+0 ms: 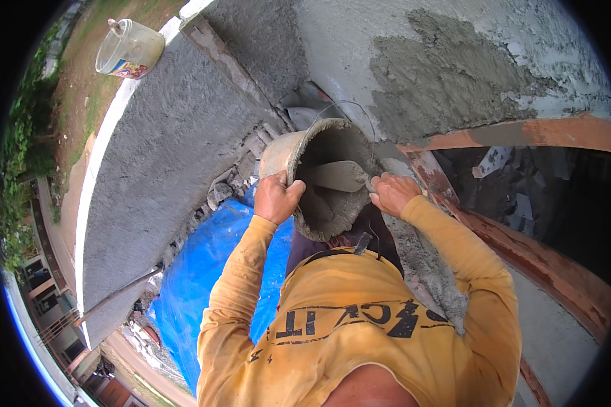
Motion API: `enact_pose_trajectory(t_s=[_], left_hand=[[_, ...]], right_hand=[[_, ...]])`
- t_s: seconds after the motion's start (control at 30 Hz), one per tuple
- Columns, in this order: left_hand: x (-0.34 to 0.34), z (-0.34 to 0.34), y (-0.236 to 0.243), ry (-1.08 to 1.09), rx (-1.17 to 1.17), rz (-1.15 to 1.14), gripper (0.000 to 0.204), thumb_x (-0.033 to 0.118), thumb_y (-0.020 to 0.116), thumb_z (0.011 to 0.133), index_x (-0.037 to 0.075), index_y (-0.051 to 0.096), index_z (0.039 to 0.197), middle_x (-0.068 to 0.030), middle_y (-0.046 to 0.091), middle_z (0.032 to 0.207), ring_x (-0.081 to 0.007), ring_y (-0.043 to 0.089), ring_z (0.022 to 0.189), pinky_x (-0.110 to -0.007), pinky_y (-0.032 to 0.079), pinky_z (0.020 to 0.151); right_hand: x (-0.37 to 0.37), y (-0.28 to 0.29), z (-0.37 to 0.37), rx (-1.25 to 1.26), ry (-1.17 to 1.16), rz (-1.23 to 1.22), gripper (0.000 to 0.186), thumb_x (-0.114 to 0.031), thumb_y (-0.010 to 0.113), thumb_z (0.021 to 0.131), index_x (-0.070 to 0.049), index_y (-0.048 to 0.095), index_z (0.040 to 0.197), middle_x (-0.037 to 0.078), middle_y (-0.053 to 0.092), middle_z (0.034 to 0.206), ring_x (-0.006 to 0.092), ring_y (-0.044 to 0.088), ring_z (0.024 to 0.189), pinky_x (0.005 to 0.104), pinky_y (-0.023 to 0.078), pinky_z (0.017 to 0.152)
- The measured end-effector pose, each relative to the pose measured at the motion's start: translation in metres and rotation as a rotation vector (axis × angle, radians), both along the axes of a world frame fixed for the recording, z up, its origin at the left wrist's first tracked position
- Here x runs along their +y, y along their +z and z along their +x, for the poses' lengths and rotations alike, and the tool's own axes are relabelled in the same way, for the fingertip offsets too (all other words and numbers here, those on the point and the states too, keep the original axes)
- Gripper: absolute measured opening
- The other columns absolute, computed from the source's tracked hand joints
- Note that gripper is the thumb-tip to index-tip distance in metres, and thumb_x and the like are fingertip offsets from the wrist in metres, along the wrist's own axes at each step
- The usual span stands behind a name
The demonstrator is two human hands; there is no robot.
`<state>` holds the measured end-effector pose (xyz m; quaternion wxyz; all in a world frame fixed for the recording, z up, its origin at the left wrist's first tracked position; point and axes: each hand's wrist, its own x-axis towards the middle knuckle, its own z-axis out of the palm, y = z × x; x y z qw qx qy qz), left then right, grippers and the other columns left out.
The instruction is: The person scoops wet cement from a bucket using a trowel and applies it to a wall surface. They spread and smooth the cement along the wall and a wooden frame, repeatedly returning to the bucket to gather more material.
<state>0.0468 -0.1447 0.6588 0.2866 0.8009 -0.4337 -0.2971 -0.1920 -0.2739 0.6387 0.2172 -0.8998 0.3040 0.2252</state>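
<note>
Hands [279,197] at bucket [276,153], grey wall [156,136] near.

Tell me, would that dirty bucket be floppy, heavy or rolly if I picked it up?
The bucket is probably stiff: its rim looks round though the left hand grips it. Grey crust on its rim and inside likely makes it heavier than a clean one. Laid on its side, it might roll, because its wall is curved.
</note>
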Motion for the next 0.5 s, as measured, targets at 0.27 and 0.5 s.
enact_pose_trajectory(t_s=[0.27, 0.5], left_hand=[[-0.018, -0.012, 0.002, -0.036, 0.035, -0.039, 0.029, 0.022, 0.06, 0.073, -0.005, 0.053, 0.065, -0.024, 0.052, 0.058, -0.0361, 0.052, 0.051, -0.042, 0.044, 0.054], [0.017, -0.001, -0.025, 0.094, 0.131, -0.013, 0.028, 0.021, 0.06, 0.074, -0.005, 0.053, 0.066, -0.022, 0.053, 0.058, -0.0321, 0.053, 0.051, -0.042, 0.044, 0.055]], right_hand=[[0.04, -0.021, 0.015, -0.01, -0.098, 0.287, 0.028, -0.026, 0.056, 0.08, -0.001, 0.063, 0.092, 0.02, 0.067, 0.09, 0.036, 0.064, 0.088, 0.0458, 0.05, 0.079], [0.045, -0.041, -0.005, -0.095, -0.262, 0.295, 0.032, -0.03, 0.06, 0.079, -0.002, 0.058, 0.095, 0.021, 0.065, 0.089, 0.0396, 0.061, 0.088, 0.0485, 0.047, 0.079]])
